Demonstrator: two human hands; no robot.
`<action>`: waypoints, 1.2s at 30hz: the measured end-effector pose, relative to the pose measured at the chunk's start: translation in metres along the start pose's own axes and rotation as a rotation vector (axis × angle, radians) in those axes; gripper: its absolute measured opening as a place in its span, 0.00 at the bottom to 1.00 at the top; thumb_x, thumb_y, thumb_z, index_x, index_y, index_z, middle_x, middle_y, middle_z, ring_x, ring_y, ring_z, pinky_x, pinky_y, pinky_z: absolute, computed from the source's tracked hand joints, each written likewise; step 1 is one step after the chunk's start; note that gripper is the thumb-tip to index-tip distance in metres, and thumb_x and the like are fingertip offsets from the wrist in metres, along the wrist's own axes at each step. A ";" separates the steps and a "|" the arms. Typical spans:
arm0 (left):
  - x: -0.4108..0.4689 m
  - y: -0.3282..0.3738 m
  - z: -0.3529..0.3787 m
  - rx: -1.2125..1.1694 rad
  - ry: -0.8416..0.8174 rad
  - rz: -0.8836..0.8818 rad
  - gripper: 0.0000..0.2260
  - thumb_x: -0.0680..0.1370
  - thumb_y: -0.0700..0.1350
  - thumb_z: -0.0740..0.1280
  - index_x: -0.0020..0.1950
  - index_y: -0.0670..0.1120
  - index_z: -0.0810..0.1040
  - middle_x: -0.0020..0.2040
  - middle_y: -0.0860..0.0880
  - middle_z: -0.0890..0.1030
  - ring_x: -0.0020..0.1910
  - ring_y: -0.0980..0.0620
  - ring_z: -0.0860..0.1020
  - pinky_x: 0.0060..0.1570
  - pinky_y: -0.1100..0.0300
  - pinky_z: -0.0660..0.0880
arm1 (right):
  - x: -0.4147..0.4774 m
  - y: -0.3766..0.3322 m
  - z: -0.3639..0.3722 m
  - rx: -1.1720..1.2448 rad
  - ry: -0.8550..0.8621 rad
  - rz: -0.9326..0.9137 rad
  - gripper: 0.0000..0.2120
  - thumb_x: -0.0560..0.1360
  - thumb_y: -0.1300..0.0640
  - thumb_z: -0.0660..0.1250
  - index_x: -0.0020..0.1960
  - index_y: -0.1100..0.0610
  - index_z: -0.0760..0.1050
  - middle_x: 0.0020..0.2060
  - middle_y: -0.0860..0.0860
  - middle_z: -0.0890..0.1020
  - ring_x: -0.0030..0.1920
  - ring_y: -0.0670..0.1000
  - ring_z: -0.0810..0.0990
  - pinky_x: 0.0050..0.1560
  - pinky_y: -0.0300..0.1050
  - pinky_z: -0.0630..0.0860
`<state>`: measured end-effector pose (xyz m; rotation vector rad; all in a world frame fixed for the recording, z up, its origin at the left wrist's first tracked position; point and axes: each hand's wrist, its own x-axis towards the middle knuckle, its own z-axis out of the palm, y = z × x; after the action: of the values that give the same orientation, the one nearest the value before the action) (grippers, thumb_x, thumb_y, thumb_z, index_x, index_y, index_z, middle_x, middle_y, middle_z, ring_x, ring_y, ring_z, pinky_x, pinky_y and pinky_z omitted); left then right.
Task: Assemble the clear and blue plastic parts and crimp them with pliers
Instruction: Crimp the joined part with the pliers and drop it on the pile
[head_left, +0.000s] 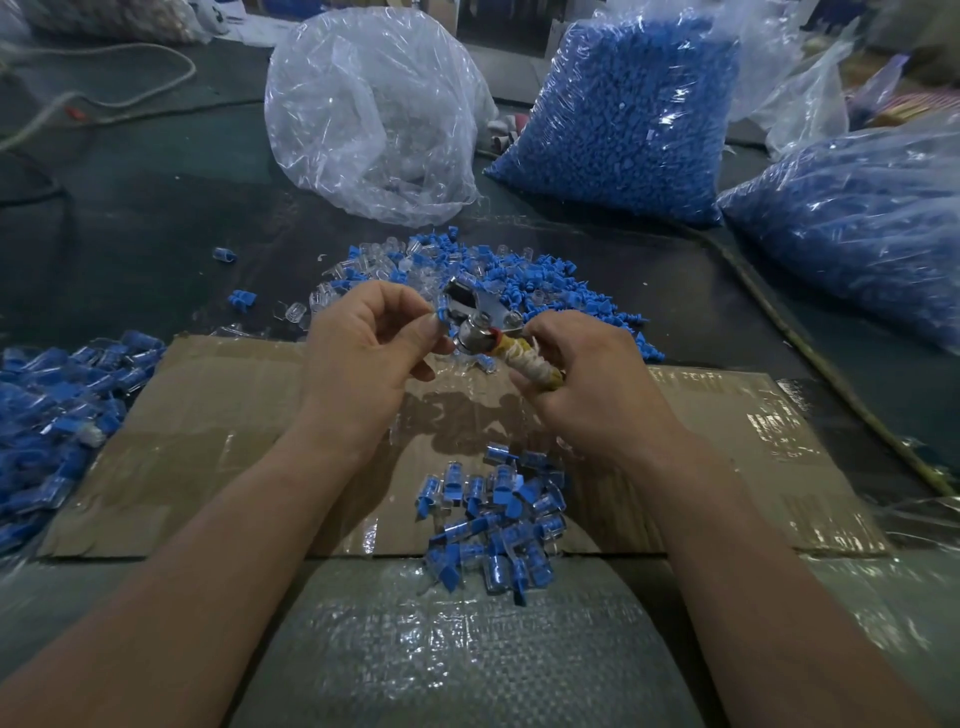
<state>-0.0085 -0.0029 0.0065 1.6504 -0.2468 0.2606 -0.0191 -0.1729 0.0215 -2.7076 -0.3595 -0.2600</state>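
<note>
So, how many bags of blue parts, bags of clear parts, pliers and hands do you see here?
Blue bags: 2
Clear bag: 1
Pliers: 1
Hands: 2 (left hand, right hand)
Total: 6

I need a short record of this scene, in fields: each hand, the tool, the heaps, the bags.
left hand: pinches a small blue part at the pliers
right hand: grips the wrapped pliers handle
loose parts: heap beyond the hands
joined pieces: small heap on the cardboard
bags: clear bag and blue-filled bag at the back
</note>
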 end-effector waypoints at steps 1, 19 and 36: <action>0.000 -0.001 0.000 0.004 0.002 0.002 0.09 0.75 0.33 0.65 0.40 0.46 0.74 0.35 0.50 0.78 0.30 0.63 0.77 0.31 0.70 0.74 | 0.000 0.000 0.000 0.001 -0.003 0.000 0.09 0.71 0.60 0.69 0.44 0.51 0.68 0.36 0.43 0.68 0.36 0.39 0.65 0.36 0.30 0.58; -0.002 -0.002 -0.001 0.043 0.015 0.010 0.09 0.75 0.32 0.66 0.40 0.46 0.74 0.35 0.49 0.79 0.30 0.61 0.78 0.32 0.70 0.74 | 0.000 0.000 0.003 0.021 0.016 0.029 0.11 0.70 0.60 0.69 0.42 0.48 0.69 0.34 0.41 0.71 0.35 0.42 0.69 0.35 0.33 0.64; -0.001 0.000 -0.001 0.033 0.096 -0.031 0.08 0.75 0.34 0.66 0.40 0.46 0.75 0.36 0.48 0.80 0.33 0.60 0.80 0.32 0.69 0.76 | 0.004 0.018 0.004 0.049 0.004 0.032 0.19 0.70 0.62 0.70 0.60 0.56 0.74 0.45 0.44 0.70 0.45 0.43 0.68 0.40 0.24 0.60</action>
<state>-0.0092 -0.0014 0.0062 1.6687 -0.1448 0.3203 -0.0096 -0.1861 0.0128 -2.6622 -0.3175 -0.2448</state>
